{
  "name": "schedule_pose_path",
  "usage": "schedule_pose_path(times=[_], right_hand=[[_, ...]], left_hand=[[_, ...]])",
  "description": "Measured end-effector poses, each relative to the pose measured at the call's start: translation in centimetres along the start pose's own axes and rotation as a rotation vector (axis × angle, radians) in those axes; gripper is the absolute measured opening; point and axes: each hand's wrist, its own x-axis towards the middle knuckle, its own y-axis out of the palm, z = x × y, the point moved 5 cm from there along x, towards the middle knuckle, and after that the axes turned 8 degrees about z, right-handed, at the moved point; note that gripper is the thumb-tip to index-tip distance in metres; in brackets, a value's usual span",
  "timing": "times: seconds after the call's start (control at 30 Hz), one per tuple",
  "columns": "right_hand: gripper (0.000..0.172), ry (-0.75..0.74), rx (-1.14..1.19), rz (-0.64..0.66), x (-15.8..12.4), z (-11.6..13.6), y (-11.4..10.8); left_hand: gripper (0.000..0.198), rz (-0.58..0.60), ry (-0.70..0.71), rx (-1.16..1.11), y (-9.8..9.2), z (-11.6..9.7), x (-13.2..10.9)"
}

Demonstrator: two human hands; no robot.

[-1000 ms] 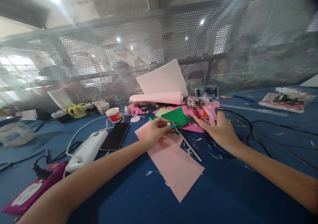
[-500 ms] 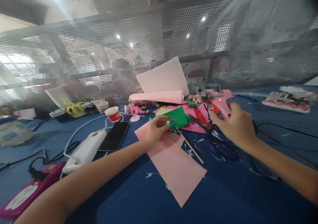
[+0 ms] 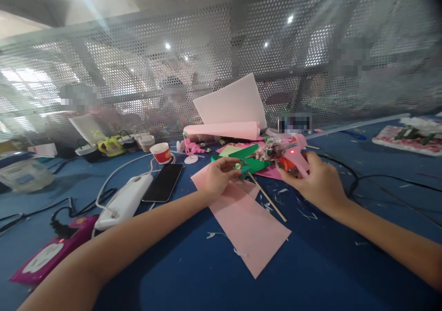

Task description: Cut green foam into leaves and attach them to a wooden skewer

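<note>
My left hand pinches a small pale green piece between thumb and fingertips, above the upper end of a pink paper sheet. Wrapped around the handle of a pink hot glue gun is my right hand. The gun's glue-crusted nozzle points left, toward my left hand, and a red light glows on its body. A thin wooden stick slants down from near my left fingertips. Green paper lies just behind those fingertips.
A phone, a white power strip and a purple power socket lie on the left with cords. Behind stand a red paper cup and a pink roll. White scraps litter the blue table.
My right hand has brought the glue gun left and slightly down, closer to my left hand, now over the coloured papers. My left hand keeps its pinch. The camera view shifted slightly.
</note>
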Motion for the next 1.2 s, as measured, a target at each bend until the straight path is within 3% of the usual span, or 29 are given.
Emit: schedule_pose_path(times=[0.4,0.83,1.2], right_hand=[[0.034,-0.102,-0.084,-0.069,-0.5,0.2,0.5],[0.032,-0.219,-0.156,-0.110,-0.7,1.1,0.2],[0.035,-0.220,-0.186,-0.060,-0.6,0.9,0.5]], left_hand=[[0.020,-0.098,-0.025,0.028,-0.2,-0.4,-0.1],[0.034,-0.040,-0.063,0.102,-0.3,0.4,0.1],[0.025,-0.026,-0.032,0.071,0.0,-0.1,0.0]])
